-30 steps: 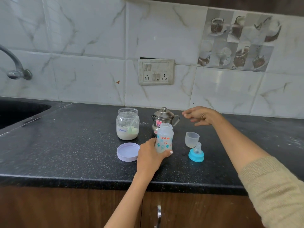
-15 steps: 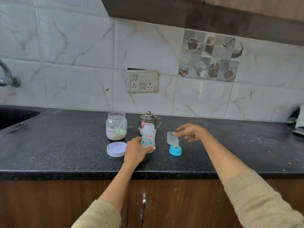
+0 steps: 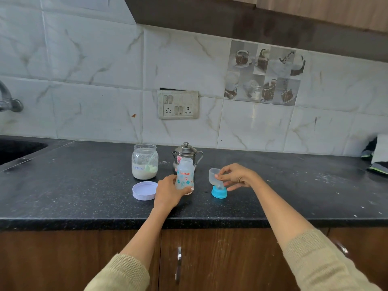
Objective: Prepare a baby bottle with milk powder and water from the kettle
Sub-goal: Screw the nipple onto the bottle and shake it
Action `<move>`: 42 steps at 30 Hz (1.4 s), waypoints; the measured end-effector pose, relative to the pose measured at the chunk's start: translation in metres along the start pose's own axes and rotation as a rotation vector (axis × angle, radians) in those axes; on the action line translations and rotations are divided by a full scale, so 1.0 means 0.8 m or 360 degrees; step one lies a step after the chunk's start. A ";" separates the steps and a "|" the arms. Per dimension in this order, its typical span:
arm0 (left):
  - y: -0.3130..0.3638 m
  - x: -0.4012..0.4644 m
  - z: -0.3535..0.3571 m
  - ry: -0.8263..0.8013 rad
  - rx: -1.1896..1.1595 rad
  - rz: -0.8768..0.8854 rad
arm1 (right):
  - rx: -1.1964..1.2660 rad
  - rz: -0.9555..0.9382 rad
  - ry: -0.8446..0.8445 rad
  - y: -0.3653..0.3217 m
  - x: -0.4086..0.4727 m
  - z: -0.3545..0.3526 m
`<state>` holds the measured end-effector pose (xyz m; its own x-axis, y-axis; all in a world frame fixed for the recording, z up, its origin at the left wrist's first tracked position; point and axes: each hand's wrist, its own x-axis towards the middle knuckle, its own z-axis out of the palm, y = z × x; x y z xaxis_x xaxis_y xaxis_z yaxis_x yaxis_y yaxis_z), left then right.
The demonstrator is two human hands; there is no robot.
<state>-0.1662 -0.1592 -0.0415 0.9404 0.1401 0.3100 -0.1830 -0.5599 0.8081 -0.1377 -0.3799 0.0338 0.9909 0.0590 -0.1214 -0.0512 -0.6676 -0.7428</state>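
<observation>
Indoors: black speckled counter [image 3: 84, 185], marble-tiled wall [image 3: 94, 59]; left hand [image 3: 168, 193] gripped bottle [image 3: 184, 175], right hand [image 3: 237, 176] pinched clear cap [image 3: 214, 176].

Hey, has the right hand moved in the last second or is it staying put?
Yes. The right hand has come down and toward the person, from beside the steel kettle to the clear cap above the blue teat ring, which it now pinches.
</observation>
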 end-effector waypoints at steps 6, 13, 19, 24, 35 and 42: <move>0.000 0.000 0.001 0.0005 -0.0012 0.0009 | -0.0753 -0.0143 -0.0013 -0.037 -0.006 0.004; -0.002 0.000 0.002 0.0004 -0.0003 0.0010 | -0.1086 -0.0266 -0.0067 -0.090 -0.012 0.000; -0.002 0.000 0.001 0.0023 -0.0009 0.0025 | -0.0939 -0.0649 0.0176 -0.165 -0.018 -0.027; -0.002 -0.001 0.001 0.0017 -0.0012 0.0014 | -0.0991 -0.0775 0.0200 -0.181 -0.010 0.011; -0.004 0.002 0.003 0.0010 -0.0013 0.0021 | -0.1058 -0.0756 0.0025 -0.172 0.006 0.037; -0.005 0.003 0.002 0.0011 -0.0025 0.0023 | -0.1139 -0.0670 -0.0057 -0.174 0.007 0.045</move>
<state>-0.1627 -0.1580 -0.0450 0.9356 0.1378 0.3250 -0.2009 -0.5492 0.8112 -0.1296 -0.2594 0.1129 0.9042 0.4248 0.0434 0.4266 -0.8944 -0.1341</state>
